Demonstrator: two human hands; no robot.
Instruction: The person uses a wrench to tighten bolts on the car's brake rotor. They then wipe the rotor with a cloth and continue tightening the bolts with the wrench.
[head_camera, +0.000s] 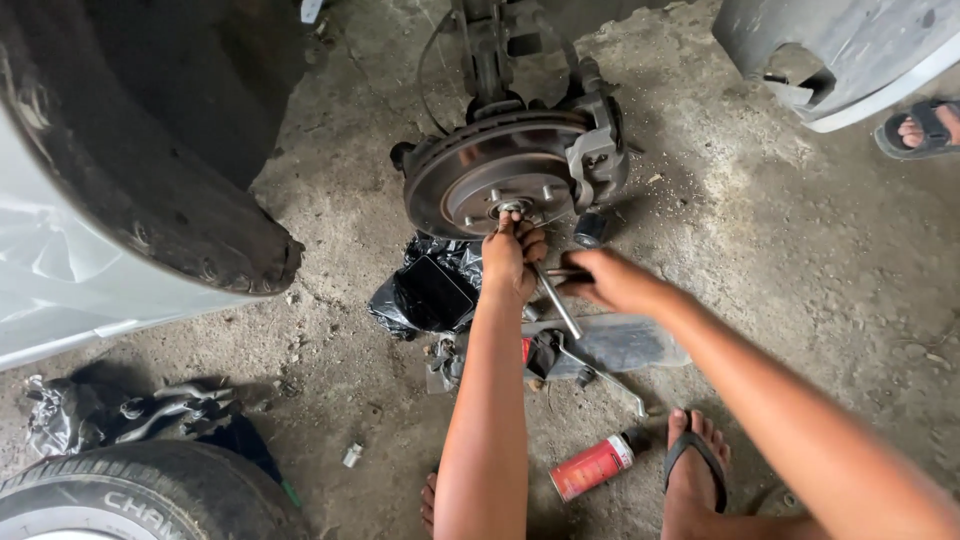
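A rusty brake disc (470, 165) with its hub and grey caliper (597, 150) stands on the concrete floor ahead of me. My left hand (512, 255) is closed around the head end of a metal wrench at the hub centre (508, 208). My right hand (610, 280) grips the wrench's steel handle (558, 305), which slants down toward me. Both forearms reach forward from the bottom of the view.
A black plastic bag (430, 290) lies under the disc. Loose tools and parts (570, 355) sit near my feet, with a red spray can (592, 466) beside my sandalled right foot (695, 470). A car wheel arch (150, 150) is left, a tyre (130, 495) bottom left, another person's sandalled foot (920, 130) far right.
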